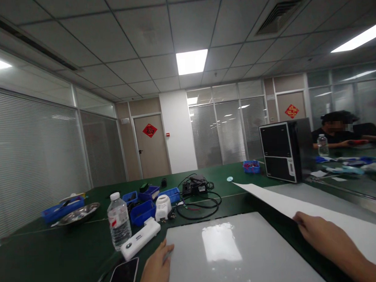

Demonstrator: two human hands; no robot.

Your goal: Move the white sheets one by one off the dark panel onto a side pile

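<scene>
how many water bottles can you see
2: one white-capped clear plastic bottle at left, by the long white plastic device; another clear plastic bottle right of the black computer tower. Others may be hidden.

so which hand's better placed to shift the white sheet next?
Right, likely: right hand holds the white sheet by its edge; left hand touches the glossy board at its left edge.

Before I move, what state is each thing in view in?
Left hand: touching the glossy board's left edge
Right hand: fingers closed on the white sheet's edge
Glossy board: lying face up, reflecting light
White sheet: held at its edge
Near bottle: upright, capped
Phone: screen dark
Computer tower: upright
Left door: closed
Middle ceiling light: on
</scene>
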